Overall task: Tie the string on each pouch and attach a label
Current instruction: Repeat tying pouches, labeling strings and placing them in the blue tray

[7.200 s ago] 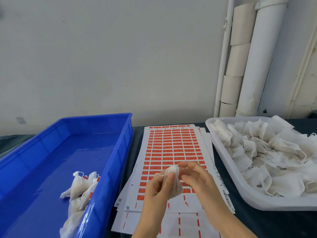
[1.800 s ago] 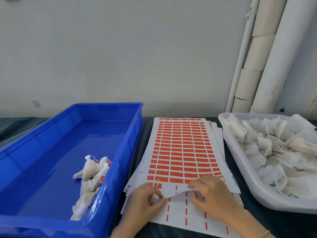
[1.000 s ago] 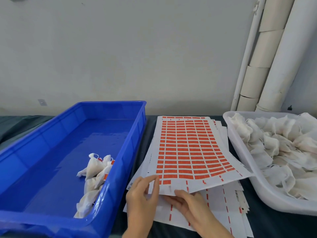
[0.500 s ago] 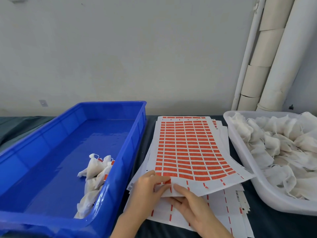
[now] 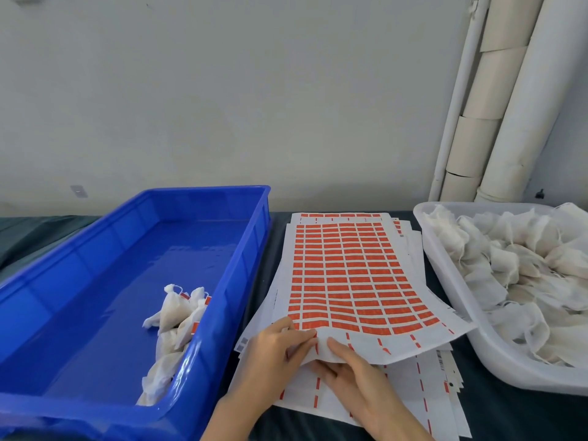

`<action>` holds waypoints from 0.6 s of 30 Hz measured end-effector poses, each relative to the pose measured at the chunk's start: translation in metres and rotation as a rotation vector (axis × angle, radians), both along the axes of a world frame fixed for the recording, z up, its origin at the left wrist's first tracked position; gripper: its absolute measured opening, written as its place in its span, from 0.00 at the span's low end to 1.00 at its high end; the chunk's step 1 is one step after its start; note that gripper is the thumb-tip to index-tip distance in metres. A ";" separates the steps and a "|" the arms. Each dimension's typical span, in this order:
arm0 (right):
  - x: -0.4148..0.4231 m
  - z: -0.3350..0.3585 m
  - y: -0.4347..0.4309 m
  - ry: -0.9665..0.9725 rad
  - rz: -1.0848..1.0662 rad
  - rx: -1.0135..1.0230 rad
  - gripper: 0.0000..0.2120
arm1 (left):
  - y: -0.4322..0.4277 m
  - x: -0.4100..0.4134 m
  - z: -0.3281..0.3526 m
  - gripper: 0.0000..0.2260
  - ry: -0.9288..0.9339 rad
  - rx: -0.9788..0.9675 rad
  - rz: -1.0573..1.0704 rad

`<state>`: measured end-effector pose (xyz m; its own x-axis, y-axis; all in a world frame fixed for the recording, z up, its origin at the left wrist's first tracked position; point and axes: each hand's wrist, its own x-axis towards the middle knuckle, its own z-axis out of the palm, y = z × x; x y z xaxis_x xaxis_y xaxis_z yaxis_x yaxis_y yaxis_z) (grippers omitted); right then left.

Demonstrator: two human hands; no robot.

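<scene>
Both left hand [image 5: 273, 350] and right hand [image 5: 361, 377] pinch, fingers [image 5: 299, 337] curled, the bowed orange-gridded paper label sheet [image 5: 350, 281].

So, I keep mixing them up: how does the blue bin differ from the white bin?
The blue bin sits left of the label sheets, the white bin right. The blue bin holds a few pouches, some showing orange labels, near its front corner; the white bin holds a heap of pouches showing none. Both are open plastic bins on the dark table.
</scene>
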<state>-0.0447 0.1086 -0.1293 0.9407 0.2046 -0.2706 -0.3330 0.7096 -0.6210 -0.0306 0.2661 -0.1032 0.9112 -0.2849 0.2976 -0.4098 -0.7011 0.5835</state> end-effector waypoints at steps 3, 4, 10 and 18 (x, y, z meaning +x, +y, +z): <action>-0.001 0.001 0.001 0.000 -0.003 -0.010 0.25 | 0.000 0.001 0.000 0.20 0.013 -0.045 0.025; -0.001 0.002 0.001 -0.002 -0.004 -0.014 0.24 | 0.000 0.001 -0.001 0.19 0.014 -0.053 0.035; -0.001 0.006 0.003 0.014 -0.005 -0.041 0.25 | -0.004 0.002 -0.003 0.03 0.026 -0.206 0.168; -0.001 0.017 0.008 0.154 0.027 -0.244 0.15 | -0.006 0.005 0.002 0.01 0.135 -0.534 0.345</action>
